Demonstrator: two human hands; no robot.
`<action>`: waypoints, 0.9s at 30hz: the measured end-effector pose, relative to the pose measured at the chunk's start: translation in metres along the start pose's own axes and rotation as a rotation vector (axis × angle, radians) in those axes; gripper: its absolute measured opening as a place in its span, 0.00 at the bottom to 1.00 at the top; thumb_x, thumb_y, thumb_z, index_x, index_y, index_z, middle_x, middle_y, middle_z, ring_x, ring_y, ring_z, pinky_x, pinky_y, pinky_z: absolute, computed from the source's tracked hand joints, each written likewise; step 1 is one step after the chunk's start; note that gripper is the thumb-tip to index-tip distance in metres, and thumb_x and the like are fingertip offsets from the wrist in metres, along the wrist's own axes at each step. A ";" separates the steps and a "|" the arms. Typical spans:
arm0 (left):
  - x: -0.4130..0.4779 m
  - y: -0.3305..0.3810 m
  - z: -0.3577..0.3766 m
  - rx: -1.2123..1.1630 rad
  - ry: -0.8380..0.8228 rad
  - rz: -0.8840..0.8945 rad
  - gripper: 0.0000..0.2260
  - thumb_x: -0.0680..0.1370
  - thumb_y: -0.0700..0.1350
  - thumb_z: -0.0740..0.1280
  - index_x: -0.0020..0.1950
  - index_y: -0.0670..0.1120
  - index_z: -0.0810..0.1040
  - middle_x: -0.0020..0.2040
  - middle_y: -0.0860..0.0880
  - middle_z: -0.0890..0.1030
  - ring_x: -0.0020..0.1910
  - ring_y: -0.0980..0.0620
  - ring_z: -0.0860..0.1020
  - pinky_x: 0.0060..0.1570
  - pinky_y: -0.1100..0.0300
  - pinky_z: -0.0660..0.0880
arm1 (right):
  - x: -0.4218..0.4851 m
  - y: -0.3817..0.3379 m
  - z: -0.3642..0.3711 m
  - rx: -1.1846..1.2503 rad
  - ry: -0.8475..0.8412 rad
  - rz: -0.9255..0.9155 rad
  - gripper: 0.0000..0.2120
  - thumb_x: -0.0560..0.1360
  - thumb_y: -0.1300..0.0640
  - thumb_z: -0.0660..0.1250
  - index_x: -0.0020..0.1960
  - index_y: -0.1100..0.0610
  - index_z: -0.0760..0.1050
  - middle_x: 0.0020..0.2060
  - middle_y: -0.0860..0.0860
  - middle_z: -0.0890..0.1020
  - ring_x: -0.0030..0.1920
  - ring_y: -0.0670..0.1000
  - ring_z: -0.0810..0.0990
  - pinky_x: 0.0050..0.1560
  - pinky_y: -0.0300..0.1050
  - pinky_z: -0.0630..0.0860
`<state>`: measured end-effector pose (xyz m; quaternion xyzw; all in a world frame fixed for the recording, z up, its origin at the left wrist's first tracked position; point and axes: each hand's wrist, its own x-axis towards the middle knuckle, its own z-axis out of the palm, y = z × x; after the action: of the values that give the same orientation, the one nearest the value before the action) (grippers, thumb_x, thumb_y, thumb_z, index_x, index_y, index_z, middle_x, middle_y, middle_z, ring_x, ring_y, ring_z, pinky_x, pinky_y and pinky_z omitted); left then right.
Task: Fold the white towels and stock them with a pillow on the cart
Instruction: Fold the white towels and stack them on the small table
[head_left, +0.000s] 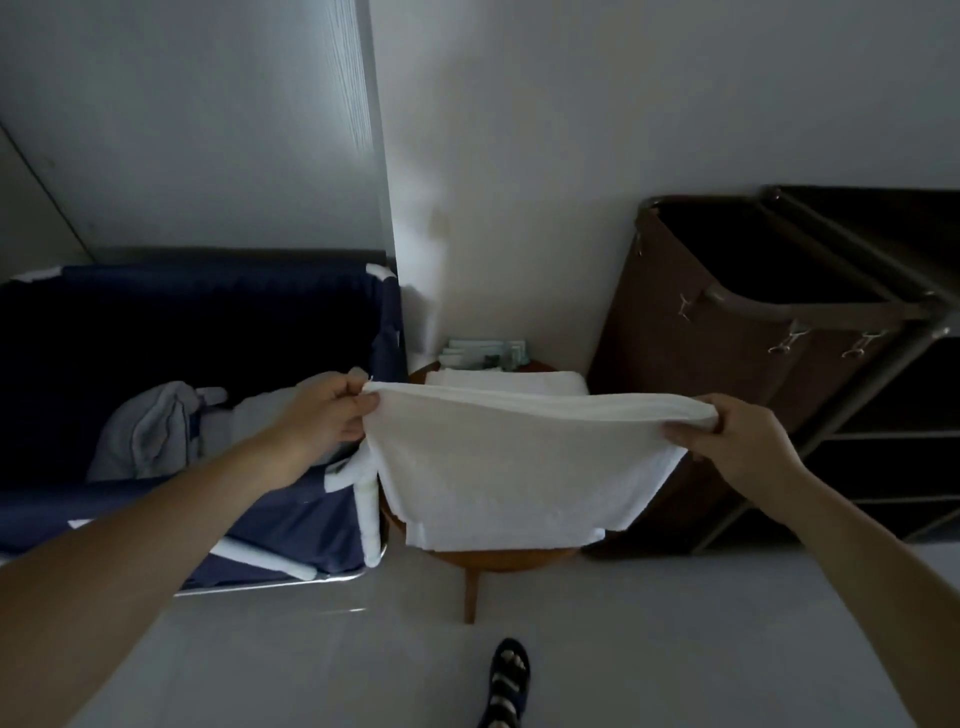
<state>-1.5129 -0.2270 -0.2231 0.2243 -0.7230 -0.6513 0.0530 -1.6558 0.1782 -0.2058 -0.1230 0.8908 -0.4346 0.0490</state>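
The white towel (519, 467) is held doubled above the small round desk (498, 558), its top edge pinched at 1 end by the left hand (324, 410) and at the other by the right hand (737, 441). Soft, light and limp, it is judged best gripped at the corners.

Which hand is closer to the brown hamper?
Right. The right hand grips the towel end beside the hamper; the left hand holds the other end by the blue bin.

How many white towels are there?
2: a towel stretched between left hand and right hand, a folded towel on the stool. Pale laundry in blue bin may hide more.
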 end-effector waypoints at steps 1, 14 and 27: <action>0.008 0.001 0.000 0.003 0.001 -0.002 0.05 0.81 0.40 0.65 0.53 0.39 0.77 0.41 0.46 0.84 0.38 0.55 0.84 0.36 0.67 0.79 | 0.008 0.000 0.000 -0.013 0.004 -0.004 0.08 0.72 0.54 0.77 0.43 0.45 0.79 0.34 0.44 0.83 0.36 0.42 0.80 0.34 0.33 0.70; 0.238 -0.057 0.060 0.093 0.104 -0.308 0.07 0.81 0.44 0.66 0.56 0.42 0.77 0.52 0.42 0.84 0.48 0.43 0.84 0.50 0.48 0.81 | 0.226 0.103 0.094 0.235 -0.204 0.348 0.10 0.74 0.56 0.74 0.54 0.56 0.80 0.50 0.53 0.85 0.51 0.53 0.83 0.50 0.47 0.80; 0.331 -0.190 0.107 0.125 0.153 -0.586 0.04 0.82 0.49 0.63 0.53 0.52 0.77 0.50 0.50 0.80 0.48 0.49 0.79 0.43 0.55 0.73 | 0.285 0.222 0.195 0.234 -0.199 0.702 0.07 0.77 0.52 0.71 0.50 0.54 0.79 0.47 0.55 0.84 0.49 0.60 0.82 0.56 0.65 0.79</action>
<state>-1.7998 -0.2688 -0.4934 0.4744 -0.6602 -0.5742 -0.0966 -1.9321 0.0862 -0.4953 0.1545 0.8140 -0.4760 0.2947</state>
